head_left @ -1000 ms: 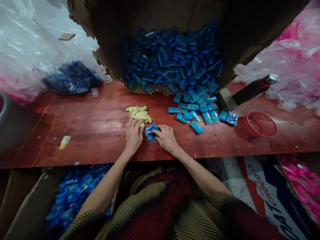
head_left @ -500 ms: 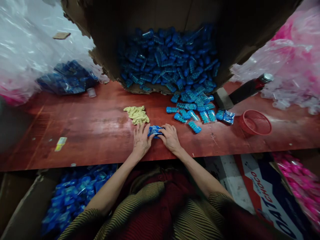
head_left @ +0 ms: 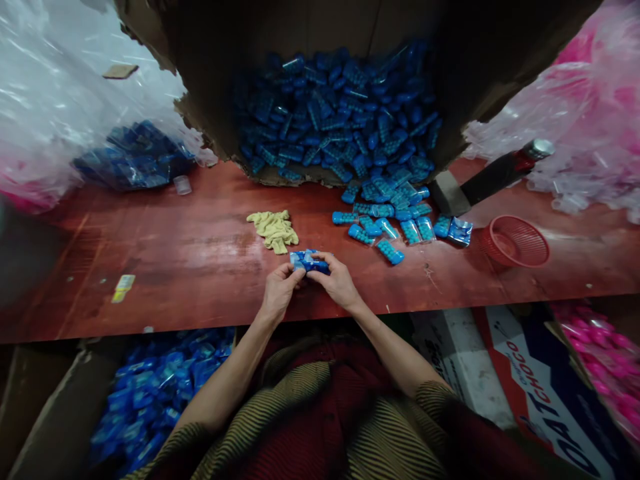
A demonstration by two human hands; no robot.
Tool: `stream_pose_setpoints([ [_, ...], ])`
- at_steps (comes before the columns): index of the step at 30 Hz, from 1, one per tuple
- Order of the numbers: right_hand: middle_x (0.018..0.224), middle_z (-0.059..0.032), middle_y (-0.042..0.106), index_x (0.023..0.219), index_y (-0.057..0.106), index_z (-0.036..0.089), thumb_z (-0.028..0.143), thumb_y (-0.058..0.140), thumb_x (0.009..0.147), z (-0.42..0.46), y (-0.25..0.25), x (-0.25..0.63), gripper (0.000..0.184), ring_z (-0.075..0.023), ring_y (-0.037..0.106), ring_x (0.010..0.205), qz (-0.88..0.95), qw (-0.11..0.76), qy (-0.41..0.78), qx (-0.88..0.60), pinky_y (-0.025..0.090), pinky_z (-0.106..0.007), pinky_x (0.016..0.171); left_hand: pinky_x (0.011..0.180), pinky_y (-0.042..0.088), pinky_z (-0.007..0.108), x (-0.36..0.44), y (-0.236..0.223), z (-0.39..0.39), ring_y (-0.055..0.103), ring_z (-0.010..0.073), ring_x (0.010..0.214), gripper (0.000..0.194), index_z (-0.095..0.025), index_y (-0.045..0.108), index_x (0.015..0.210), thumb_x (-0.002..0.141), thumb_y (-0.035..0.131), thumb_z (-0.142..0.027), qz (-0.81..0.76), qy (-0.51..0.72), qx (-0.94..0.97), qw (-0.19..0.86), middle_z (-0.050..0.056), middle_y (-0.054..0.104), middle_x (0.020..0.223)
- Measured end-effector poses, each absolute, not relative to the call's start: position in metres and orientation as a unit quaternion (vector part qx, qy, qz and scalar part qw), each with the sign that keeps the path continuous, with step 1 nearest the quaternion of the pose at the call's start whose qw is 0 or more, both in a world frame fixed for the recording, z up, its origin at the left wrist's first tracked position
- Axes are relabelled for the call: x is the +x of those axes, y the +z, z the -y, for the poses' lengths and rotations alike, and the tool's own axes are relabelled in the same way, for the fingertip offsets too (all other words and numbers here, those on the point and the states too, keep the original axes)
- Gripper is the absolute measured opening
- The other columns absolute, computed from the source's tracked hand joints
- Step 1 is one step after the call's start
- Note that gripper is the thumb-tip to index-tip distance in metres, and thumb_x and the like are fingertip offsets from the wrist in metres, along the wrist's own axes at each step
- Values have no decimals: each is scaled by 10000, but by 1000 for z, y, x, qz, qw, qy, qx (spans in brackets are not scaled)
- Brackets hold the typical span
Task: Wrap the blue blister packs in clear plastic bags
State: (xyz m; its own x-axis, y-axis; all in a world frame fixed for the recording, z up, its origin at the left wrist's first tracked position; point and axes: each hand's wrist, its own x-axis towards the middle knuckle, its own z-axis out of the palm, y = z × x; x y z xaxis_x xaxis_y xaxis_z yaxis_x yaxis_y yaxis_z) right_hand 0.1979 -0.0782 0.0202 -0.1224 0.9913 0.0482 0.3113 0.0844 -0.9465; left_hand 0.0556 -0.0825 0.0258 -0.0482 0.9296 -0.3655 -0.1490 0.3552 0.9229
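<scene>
Blue packet [head_left: 309, 261] held by left hand [head_left: 280, 288]; right hand [head_left: 340, 283] grips it too.

Tabletop [head_left: 190, 293]: red-brown, glossy, streaked, extending from left to right across view. At back edge: large cardboard box [head_left: 200, 73], open toward front, ragged-rimmed, interior in deep shadow. Toward back-left corner: translucent plastic sheeting [head_left: 55, 67], whitish, pink low down. Toward back-right corner: pink-and-clear plastic heap [head_left: 585, 127]. Below front edge: open carton [head_left: 50, 413] at left, printed carton [head_left: 543, 400] in red, white and navy at right. Lighting: dim, with pale glare on tabletop's left half.
</scene>
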Motion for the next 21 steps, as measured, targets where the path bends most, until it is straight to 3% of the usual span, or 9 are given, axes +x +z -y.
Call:
stream_pose_setpoints([
  [3,883,-17,664,944,623,190,321,607,750,76,18,198,235,-172,612,812,569,394,468,-549,476,-307,784,446,370,191,56,24,82,486,71,434,286,-155,581,712,556,731,-342,-557,462,319,612,-51,565,521],
  [7,930,-24,657,974,607,192,303,607,725,76,16,197,272,-167,605,834,552,415,468,-551,475,-307,795,424,363,186,59,21,79,475,64,407,310,-151,562,719,533,735,-328,-566,467,301,609,-56,550,515],
  [13,810,-11,654,915,625,197,327,521,799,76,12,200,203,-148,590,712,559,432,438,-556,480,-261,680,454,417,217,57,15,80,500,83,426,387,-170,566,909,575,702,-311,-577,466,328,585,-53,569,606],
  [17,790,-25,685,1020,642,240,322,478,863,77,17,202,241,-182,624,709,633,311,306,-639,458,-275,661,554,453,266,52,14,82,533,136,507,402,-168,567,1104,713,596,-253,-647,403,498,413,-46,524,569],
  [21,737,-44,694,1066,648,304,323,466,893,78,19,200,252,-207,645,682,692,137,189,-683,435,-279,617,724,466,348,54,16,87,616,227,752,388,-180,579,1173,795,540,-257,-682,261,644,228,61,641,797],
])
